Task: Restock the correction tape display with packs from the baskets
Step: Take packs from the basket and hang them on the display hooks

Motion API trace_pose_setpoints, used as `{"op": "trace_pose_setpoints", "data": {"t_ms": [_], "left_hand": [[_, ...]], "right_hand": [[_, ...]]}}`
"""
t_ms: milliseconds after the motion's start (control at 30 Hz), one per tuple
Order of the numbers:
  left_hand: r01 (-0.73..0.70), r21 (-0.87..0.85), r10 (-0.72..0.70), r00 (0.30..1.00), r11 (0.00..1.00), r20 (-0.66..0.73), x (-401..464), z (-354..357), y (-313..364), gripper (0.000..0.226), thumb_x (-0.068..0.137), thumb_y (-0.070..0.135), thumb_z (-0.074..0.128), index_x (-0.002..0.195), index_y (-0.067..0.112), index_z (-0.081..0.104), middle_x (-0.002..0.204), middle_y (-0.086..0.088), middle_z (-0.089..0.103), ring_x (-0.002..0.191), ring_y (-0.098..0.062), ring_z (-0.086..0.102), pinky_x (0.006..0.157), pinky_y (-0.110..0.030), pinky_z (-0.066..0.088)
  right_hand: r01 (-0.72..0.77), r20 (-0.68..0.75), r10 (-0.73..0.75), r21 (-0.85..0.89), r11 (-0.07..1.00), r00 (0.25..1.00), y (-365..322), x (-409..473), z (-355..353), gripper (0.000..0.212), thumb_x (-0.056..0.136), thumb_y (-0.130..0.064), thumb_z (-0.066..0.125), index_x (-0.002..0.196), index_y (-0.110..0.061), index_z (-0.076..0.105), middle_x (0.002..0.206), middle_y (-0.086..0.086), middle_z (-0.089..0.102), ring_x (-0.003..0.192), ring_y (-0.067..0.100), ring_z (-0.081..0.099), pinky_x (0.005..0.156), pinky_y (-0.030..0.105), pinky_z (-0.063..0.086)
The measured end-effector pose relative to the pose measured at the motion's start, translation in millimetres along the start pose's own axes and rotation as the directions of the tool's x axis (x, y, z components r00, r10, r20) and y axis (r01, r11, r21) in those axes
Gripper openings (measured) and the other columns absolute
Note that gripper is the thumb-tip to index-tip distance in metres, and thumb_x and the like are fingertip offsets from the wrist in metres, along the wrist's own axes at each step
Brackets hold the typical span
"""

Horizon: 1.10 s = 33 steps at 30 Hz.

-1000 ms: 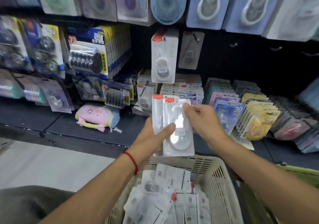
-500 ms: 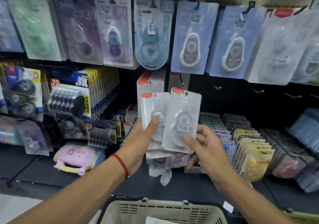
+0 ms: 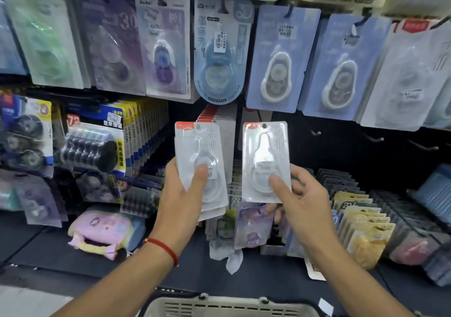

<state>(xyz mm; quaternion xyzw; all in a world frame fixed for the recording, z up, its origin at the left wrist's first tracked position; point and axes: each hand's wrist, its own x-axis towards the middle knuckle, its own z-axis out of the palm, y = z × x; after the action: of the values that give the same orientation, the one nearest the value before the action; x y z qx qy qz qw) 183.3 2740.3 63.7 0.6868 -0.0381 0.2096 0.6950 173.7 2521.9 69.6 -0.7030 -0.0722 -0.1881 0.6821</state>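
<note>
Dark display wall [image 3: 341,146] is hung with carded correction tapes, bare hooks [image 3: 373,138] seen at right. Beige basket [image 3: 231,307] rim is cut off at the bottom edge. Small stack of white packs [image 3: 195,150] is gripped by left hand [image 3: 181,202], thumb pressed on front. Single white pack [image 3: 264,150] is pinched by right hand [image 3: 302,207], held upright just beside the stack, not touching. Red bracelet [image 3: 163,248] is worn on left wrist.

A stack of clear packs [image 3: 200,168] with red top tabs stands upright, fanned slightly at the bottom, each holding a white correction tape. Just to its right, apart from it, 1 single pack [image 3: 266,161] of the same kind is upright, hang hole at top. The beige basket [image 3: 227,305] rim shows at the bottom edge.
</note>
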Motion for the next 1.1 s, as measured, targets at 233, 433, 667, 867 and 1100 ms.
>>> {"op": "trace_pose_setpoints", "data": {"t_ms": [233, 433, 667, 867, 1100], "left_hand": [[0.031, 0.012, -0.031, 0.999, 0.999, 0.033, -4, -1, 2, 0.046, 0.096, 0.055, 0.064, 0.138, 0.041, 0.050, 0.112, 0.034, 0.067, 0.102, 0.016, 0.064, 0.072, -0.001, 0.049], [0.137, -0.040, -0.129, 0.979, 0.990, 0.159, -16, 11, -2, 0.059, 0.078, 0.059, 0.073, 0.130, 0.040, 0.053, 0.112, 0.023, 0.071, 0.099, 0.013, 0.067, 0.073, -0.004, 0.051], [0.302, -0.237, -0.240, 0.936, 0.923, 0.258, -22, 13, -5, 0.077, 0.065, 0.055, 0.094, 0.130, 0.033, 0.058, 0.115, 0.012, 0.078, 0.107, -0.012, 0.076, 0.086, -0.031, 0.063], [0.327, -0.289, -0.230, 0.918, 0.900, 0.323, -18, 5, -6, 0.064, 0.080, 0.028, 0.083, 0.139, 0.027, 0.058, 0.125, 0.002, 0.077, 0.116, -0.018, 0.073, 0.095, -0.038, 0.061], [0.052, -0.054, -0.050, 0.998, 0.997, 0.030, -8, -1, -6, 0.051, 0.093, 0.020, 0.079, 0.136, 0.035, 0.056, 0.121, 0.016, 0.072, 0.107, 0.003, 0.070, 0.091, -0.023, 0.054]], "right_hand": [[-0.148, -0.046, 0.142, -0.233, 0.961, 0.989, 6, 3, -1, 0.054, 0.097, -0.041, 0.071, 0.145, -0.023, 0.053, 0.118, -0.006, 0.075, 0.068, 0.019, 0.077, 0.073, 0.039, 0.065], [-0.093, 0.181, 0.167, -0.357, 0.929, 0.969, 11, -18, 10, 0.033, 0.091, -0.058, 0.069, 0.119, -0.041, 0.069, 0.118, -0.014, 0.073, 0.102, 0.012, 0.071, 0.077, 0.036, 0.064], [-0.093, 0.115, 0.117, -0.192, 0.977, 0.986, 11, -22, 20, 0.030, 0.090, -0.038, 0.082, 0.117, -0.030, 0.070, 0.105, -0.009, 0.078, 0.093, 0.017, 0.075, 0.087, 0.045, 0.063], [-0.047, -0.003, 0.047, -0.039, 0.998, 0.999, -2, -19, 13, 0.032, 0.096, -0.028, 0.074, 0.125, -0.026, 0.061, 0.101, -0.001, 0.079, 0.081, 0.019, 0.078, 0.052, 0.029, 0.059], [0.015, -0.083, -0.019, -0.049, 0.999, 0.996, -6, -7, 10, 0.031, 0.097, -0.028, 0.074, 0.125, -0.034, 0.062, 0.102, -0.001, 0.078, 0.067, 0.020, 0.074, 0.045, 0.030, 0.055]]}}
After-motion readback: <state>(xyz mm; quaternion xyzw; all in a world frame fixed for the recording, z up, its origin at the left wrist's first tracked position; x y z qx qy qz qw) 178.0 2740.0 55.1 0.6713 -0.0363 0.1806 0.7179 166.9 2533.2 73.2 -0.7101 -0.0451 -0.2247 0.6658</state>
